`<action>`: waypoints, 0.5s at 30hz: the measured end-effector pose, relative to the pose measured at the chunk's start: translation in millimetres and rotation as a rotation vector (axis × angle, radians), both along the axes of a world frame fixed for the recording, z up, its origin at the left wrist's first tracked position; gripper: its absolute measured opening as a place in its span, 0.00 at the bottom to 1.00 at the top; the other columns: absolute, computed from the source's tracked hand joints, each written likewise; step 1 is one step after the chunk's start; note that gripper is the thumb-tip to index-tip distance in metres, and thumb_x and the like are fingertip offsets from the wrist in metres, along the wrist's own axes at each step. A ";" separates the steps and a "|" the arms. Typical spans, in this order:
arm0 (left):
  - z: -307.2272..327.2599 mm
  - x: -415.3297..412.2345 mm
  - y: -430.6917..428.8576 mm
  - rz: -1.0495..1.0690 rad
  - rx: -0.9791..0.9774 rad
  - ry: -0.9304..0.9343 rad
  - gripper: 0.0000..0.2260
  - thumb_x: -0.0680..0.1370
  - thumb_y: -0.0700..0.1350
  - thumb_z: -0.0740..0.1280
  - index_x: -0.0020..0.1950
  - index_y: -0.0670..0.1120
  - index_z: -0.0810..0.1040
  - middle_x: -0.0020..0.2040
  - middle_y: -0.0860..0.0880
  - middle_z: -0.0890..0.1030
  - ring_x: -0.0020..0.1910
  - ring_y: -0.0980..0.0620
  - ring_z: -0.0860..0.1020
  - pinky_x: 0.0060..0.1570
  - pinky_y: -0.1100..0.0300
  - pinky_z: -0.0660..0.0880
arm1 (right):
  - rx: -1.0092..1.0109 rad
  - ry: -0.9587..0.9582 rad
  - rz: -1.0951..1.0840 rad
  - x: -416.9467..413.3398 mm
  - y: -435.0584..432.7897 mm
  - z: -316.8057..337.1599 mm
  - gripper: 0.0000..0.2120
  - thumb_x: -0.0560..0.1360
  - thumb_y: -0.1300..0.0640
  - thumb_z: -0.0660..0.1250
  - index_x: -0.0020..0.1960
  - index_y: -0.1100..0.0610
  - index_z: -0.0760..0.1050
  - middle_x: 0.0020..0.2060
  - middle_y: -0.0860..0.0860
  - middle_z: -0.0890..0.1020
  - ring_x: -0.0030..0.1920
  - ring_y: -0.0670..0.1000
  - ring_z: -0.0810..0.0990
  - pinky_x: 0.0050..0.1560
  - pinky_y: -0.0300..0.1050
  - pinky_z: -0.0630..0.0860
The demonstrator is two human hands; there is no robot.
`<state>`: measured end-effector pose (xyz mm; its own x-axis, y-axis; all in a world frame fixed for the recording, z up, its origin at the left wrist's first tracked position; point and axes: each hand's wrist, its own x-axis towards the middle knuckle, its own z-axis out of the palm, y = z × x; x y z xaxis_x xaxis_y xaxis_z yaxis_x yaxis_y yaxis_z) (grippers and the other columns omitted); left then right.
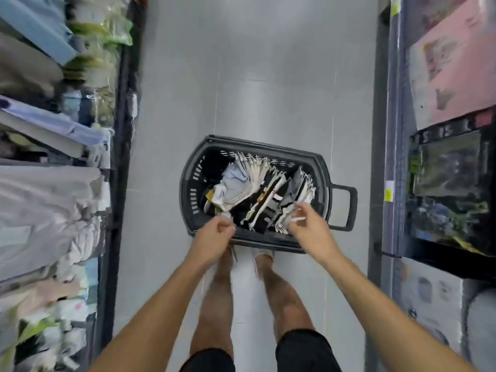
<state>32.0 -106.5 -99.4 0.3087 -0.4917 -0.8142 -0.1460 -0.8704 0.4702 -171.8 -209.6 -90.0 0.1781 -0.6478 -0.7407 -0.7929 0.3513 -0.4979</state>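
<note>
**Hands at the sock basket, sorting barely begun**

Right hand (306, 224) hovered over the near right corner of the basket (188, 189), fingers apart and loosely bent. Fingertips touched or nearly touched a pale sock bundle (284, 220). No firm grip was visible there, and motion blur made the contact hard to read.

Left hand (216, 233) sat at the near left rim with its fingers curled in toward the thumb. It may have pinched a small grey bit at the rim, but I cannot tell whether it held anything.

The basket stood on the tiled floor (268, 76), right in front of the person's shoes (264, 255), with its handle (346, 208) sticking out to the right. The socks (265, 194) were all inside, packed in fanned rows, white, grey and black with card tags. A looser pale heap lay at the left.

Progress, as a judgement: early. The basket looked full, and nothing was lifted clear. The likely next step was to close the right hand on that pale bundle and pull it out.

Clothing shelves (40, 183) ran along the left of the aisle. Boxed goods (451, 183) ran along the right.
</note>
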 end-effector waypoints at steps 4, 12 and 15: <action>-104.6 8.0 -64.7 -0.039 -0.005 -0.044 0.17 0.77 0.49 0.68 0.65 0.47 0.75 0.60 0.49 0.80 0.57 0.50 0.77 0.54 0.59 0.69 | 0.016 -0.033 -0.135 49.5 -33.5 -105.1 0.25 0.78 0.55 0.68 0.73 0.54 0.66 0.49 0.44 0.77 0.45 0.44 0.79 0.49 0.49 0.80; -243.0 17.8 -126.9 -0.134 -0.159 -0.122 0.19 0.74 0.50 0.72 0.63 0.47 0.74 0.59 0.50 0.80 0.58 0.54 0.78 0.58 0.62 0.73 | -0.005 -0.048 -0.264 111.6 -68.4 -244.3 0.35 0.72 0.61 0.62 0.78 0.53 0.57 0.73 0.53 0.68 0.70 0.56 0.70 0.69 0.58 0.69; -263.4 23.3 -125.1 -0.035 -0.190 -0.069 0.17 0.73 0.55 0.74 0.56 0.54 0.72 0.48 0.60 0.78 0.44 0.71 0.76 0.39 0.77 0.69 | 0.016 -0.082 -0.185 107.5 -66.8 -254.9 0.33 0.74 0.65 0.57 0.77 0.50 0.61 0.70 0.51 0.69 0.68 0.54 0.71 0.69 0.58 0.70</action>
